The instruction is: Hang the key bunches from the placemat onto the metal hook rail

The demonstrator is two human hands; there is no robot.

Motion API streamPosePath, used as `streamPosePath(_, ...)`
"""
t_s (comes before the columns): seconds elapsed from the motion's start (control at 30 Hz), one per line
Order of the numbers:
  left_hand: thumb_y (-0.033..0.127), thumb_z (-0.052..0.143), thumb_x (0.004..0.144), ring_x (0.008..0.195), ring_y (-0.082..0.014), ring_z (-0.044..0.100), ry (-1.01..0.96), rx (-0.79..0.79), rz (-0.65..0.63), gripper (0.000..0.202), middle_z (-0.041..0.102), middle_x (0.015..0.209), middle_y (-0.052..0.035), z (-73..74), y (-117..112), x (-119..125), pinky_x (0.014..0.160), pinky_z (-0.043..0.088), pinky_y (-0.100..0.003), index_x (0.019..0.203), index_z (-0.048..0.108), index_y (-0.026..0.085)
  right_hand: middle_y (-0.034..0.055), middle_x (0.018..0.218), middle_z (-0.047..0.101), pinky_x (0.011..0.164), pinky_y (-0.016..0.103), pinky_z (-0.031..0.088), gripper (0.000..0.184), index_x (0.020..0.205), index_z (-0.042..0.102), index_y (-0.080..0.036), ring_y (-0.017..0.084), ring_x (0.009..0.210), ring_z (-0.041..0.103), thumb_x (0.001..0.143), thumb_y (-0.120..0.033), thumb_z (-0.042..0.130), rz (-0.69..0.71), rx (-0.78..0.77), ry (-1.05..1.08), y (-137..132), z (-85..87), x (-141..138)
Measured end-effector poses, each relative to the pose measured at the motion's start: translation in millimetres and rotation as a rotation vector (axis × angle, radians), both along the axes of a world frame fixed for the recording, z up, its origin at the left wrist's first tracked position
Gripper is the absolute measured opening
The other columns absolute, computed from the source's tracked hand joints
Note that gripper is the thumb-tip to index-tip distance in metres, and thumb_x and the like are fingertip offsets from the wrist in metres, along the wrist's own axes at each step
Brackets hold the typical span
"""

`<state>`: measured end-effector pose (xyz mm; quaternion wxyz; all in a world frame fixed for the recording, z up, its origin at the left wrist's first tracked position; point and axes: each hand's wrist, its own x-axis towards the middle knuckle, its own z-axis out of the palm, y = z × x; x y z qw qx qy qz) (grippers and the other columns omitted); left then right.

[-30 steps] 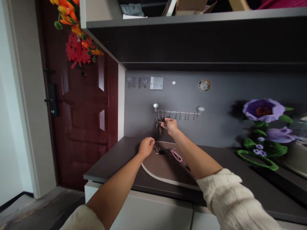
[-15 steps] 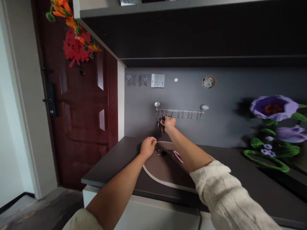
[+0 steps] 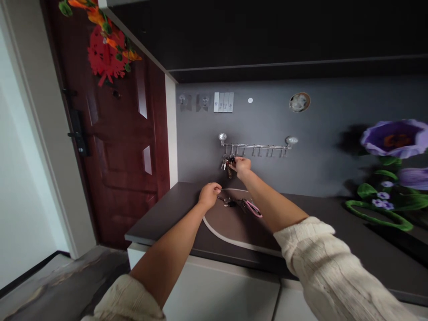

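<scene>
Keys (image 3: 228, 164) hang straight down from right hand (image 3: 242, 164) at hook rail (image 3: 257, 146).

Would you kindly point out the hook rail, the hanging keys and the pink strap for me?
hook rail (image 3: 257, 146): head view, middle of the metal bar.
hanging keys (image 3: 227, 165): head view, the bunch under the bar's left end.
pink strap (image 3: 253, 207): head view, middle of its loop.

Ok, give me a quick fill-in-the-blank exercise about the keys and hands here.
The right hand pinches the hanging keys at the ____ end of the hook rail.
The loose keys on the mat carry a ____ strap.
The left hand, fingers curled, sits beside the loose keys, not the ____ ones.
Missing words: left; pink; hanging.
</scene>
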<state>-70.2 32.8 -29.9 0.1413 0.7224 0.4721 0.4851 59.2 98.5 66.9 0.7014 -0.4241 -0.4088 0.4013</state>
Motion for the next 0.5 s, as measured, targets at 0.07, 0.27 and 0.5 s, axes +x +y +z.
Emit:
streamPosePath(0.07,0.012,0.05,0.068,0.069,-0.0132,0.051,0.069,0.014,-0.006,0.018,0.06,0.075,-0.0036,0.2,-2,-1,0.069,0.039,-0.026,0.079,0.063,0.017,-0.0039,0.05,0.047,0.047,0.02,0.05,0.011,0.061,0.047,-0.016,0.004,0.046,0.05,0.07,-0.012,0.047,0.014,-0.011,-0.008,-5,-0.4,2)
streamPosePath(0.27,0.015,0.055,0.066,0.086,-0.0174,0.048,0.256,0.028,-0.062,0.02,0.06,0.089,-0.0043,-1.7,-6,-3,0.082,0.034,-0.03,0.083,0.065,0.022,-0.0024,0.055,0.049,0.049,0.02,0.05,0.013,0.061,0.044,-0.016,0.005,0.048,0.05,0.07,-0.007,0.044,0.049,-0.064,-0.009,-25,-5.7,8)
streamPosePath(0.5,0.016,0.056,0.067,0.087,-0.0176,0.047,0.385,-0.008,-0.068,0.017,0.061,0.089,-0.0022,-2.7,-10,-2,0.082,0.032,-0.03,0.077,0.066,0.026,-0.0018,0.062,0.049,0.052,0.024,0.051,0.012,0.067,0.045,-0.016,0.006,0.052,0.051,0.069,-0.005,0.045,0.084,-0.096,-0.035,-49,-17.4,17)
